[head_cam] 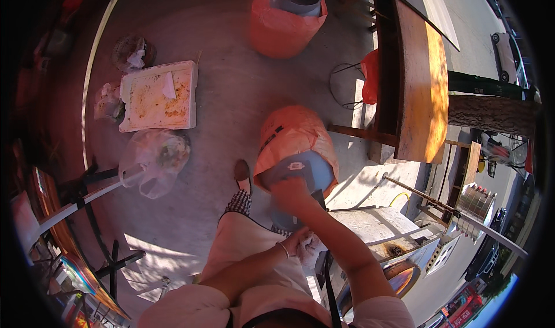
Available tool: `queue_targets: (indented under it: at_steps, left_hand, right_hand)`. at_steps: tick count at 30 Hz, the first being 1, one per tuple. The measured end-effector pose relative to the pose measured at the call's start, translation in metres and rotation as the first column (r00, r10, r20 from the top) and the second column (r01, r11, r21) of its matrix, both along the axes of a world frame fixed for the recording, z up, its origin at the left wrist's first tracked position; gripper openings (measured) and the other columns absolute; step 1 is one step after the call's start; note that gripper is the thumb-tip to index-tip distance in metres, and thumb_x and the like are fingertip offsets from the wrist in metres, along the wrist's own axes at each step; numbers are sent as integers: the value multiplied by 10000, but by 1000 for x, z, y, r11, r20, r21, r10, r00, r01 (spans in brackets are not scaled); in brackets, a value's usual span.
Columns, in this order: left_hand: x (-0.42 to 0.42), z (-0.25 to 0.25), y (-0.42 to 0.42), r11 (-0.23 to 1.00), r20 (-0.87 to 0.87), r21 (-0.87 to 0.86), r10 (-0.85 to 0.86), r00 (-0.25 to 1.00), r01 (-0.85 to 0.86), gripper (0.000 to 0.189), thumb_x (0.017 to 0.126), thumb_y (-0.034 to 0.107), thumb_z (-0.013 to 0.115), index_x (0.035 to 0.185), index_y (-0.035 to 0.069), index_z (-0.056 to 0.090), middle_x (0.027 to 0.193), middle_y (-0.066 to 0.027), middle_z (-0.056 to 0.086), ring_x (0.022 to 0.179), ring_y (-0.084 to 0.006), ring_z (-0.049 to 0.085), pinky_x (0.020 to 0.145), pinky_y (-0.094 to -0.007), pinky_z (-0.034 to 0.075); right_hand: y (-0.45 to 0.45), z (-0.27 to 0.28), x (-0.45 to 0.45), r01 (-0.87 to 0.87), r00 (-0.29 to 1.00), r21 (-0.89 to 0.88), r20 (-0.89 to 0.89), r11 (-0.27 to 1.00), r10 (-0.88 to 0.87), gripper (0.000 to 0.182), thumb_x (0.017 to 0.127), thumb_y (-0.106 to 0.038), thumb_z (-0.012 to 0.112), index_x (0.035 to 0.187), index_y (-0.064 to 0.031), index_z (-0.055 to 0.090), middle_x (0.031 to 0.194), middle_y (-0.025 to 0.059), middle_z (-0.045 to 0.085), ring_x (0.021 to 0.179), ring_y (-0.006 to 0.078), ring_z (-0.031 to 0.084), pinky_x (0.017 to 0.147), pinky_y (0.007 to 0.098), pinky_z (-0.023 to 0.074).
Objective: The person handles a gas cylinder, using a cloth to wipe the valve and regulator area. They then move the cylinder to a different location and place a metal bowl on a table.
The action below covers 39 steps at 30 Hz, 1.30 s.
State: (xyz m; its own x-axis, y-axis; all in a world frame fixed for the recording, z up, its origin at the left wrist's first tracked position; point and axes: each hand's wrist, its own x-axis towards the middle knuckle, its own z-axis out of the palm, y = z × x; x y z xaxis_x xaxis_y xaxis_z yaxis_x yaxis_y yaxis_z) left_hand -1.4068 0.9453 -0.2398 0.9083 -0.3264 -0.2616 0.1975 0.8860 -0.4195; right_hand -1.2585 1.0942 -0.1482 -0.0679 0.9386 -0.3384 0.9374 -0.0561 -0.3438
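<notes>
My right hand (288,193) reaches down into the collar of a blue-grey gas cylinder (323,172); its fingers are blurred and mostly hidden, so their grip does not show. An orange plastic bag (299,128) is wrapped around this cylinder. Nearer my body, my left hand (299,241), with a bracelet at the wrist, is closed on a crumpled white cloth (310,248). Farther off stands a second grey gas cylinder (303,0), its lower part inside another orange bag (282,29).
A stained white foam box lid (151,98) lies on the floor at left, beside a clear plastic bag of waste (162,154) and a round basket (132,52). A wooden table (416,68) stands at right. Nearer on the right is a metal stove counter (377,224) with a burner.
</notes>
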Motion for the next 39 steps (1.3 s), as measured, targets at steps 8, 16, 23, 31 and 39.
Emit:
queue_targets:
  at_steps: [8, 16, 23, 31, 39]
  left_hand:
    - [115, 19, 30, 953, 14, -71, 296, 955, -294, 411, 930, 457, 491, 1084, 92, 598, 968, -42, 655, 865, -164, 634, 768, -324, 521]
    - [280, 45, 122, 968, -247, -22, 238, 939, -251, 242, 908, 296, 480, 863, 104, 620, 818, -34, 643, 757, -161, 629, 681, -269, 528]
    - [332, -8, 123, 956, -384, 53, 286, 878, -288, 177, 858, 157, 531, 700, 91, 576, 692, -5, 574, 631, -89, 578, 575, -215, 491]
    - [294, 26, 211, 780, -497, 622, 327, 804, 68, 278, 866, 231, 561, 726, 10, 658, 597, -14, 574, 436, -91, 483, 384, -236, 352]
    - [252, 90, 355, 296, -624, 780, 317, 714, 551, 285, 885, 221, 543, 706, 0, 544, 572, -77, 537, 430, -152, 515, 370, -292, 388]
  right_hand:
    - [79, 23, 72, -366, 927, -49, 64, 929, 368, 170, 618, -170, 670, 783, -131, 649, 786, 49, 655, 763, 221, 665, 634, 381, 504]
    - [136, -8, 250, -248, 966, -203, 20, 947, 257, 219, 590, -184, 690, 805, -196, 647, 793, 42, 656, 786, 255, 646, 667, 388, 497]
    - [152, -18, 339, 79, 990, -46, -111, 996, -83, 201, 612, -187, 684, 813, -179, 684, 813, 45, 681, 796, 277, 651, 709, 399, 511]
    - [162, -43, 371, 576, 786, -66, -228, 815, -575, 217, 646, -225, 728, 825, -102, 727, 786, 117, 690, 757, 297, 672, 695, 368, 532]
    - [188, -48, 325, 878, 433, -111, -232, 466, -871, 275, 695, -291, 693, 907, -121, 732, 881, 188, 678, 881, 363, 651, 801, 440, 515]
